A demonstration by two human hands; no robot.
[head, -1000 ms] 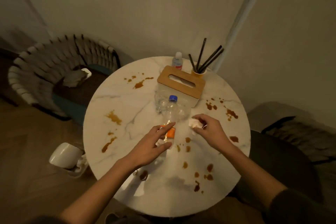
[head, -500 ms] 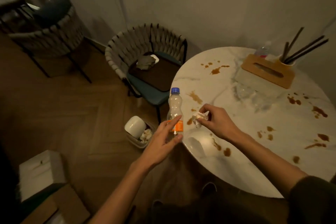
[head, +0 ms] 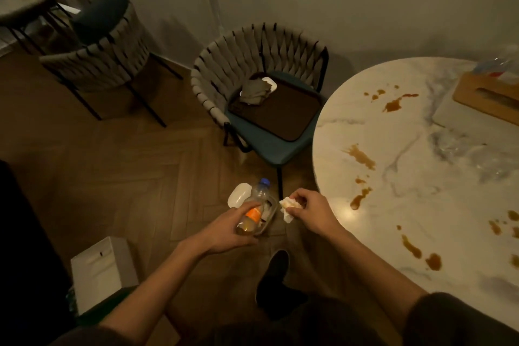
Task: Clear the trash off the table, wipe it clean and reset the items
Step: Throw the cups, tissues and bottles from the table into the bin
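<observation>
Now the left grip [head: 233, 229] clasps the bottle [head: 254, 205] above the floor bin [head: 273, 209], the right grip [head: 311, 209] pinching a tissue [head: 288, 206]; best centre both over its opening before releasing.

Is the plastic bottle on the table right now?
No, the left hand holds the plastic bottle out over the wooden floor, off the marble table.

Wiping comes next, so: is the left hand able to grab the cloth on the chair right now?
Probably not yet: the left hand grips the bottle over the bin. The cloth lies uncovered on the chair, so dropping the bottle should free it.
</observation>
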